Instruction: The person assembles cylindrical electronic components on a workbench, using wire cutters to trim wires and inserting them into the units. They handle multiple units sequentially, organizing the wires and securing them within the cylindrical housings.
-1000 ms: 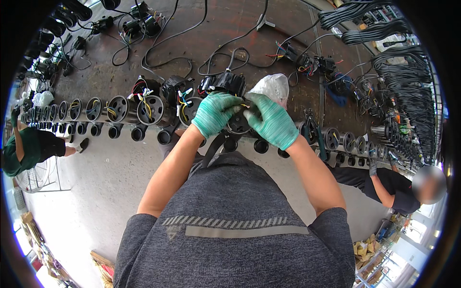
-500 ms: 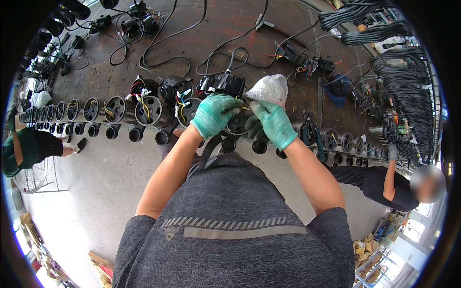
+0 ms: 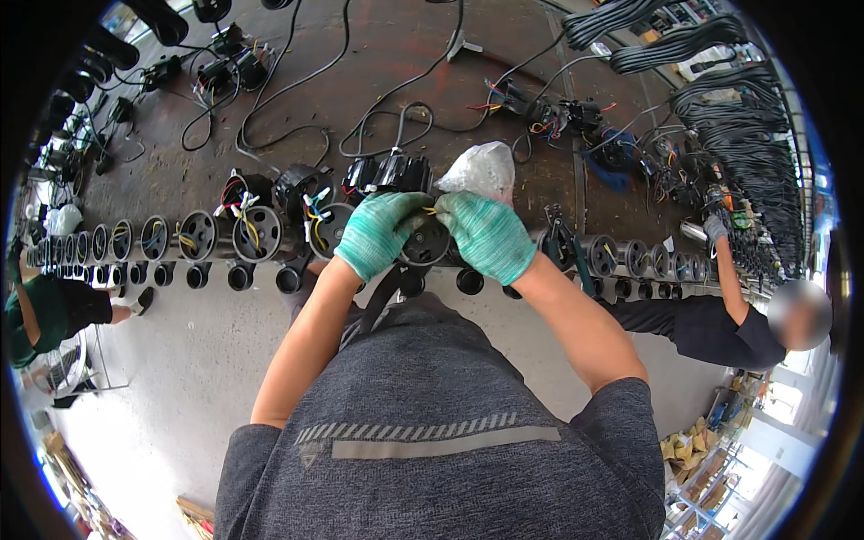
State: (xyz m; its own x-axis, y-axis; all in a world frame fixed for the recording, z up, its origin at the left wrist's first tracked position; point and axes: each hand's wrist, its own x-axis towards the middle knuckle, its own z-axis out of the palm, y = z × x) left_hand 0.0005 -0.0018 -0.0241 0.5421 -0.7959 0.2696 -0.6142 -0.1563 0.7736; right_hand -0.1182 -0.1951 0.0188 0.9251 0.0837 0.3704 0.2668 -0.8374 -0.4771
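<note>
My left hand, in a green knit glove, pinches a thin yellow wire. Facing it, my right hand wears a matching glove and has its fingertips closed on the same wire. Below the fingertips is a round dark metal housing, partly covered by my hands. Just beyond my left hand, a black ribbed motor part with a grey cable lies on the table. A clear plastic bag of small contents, too indistinct to name, sits behind my right hand. The wire's ends are hidden by the gloves.
Similar round housings with wires line the table's near edge. Pliers stand right of my right hand. Coiled black cables hang at the right. Co-workers stand at far left and far right.
My hands have come closer together, the right fingertips meeting the left at the yellow wire. The right hand's fingers are more curled in. The whole view has shifted slightly.
</note>
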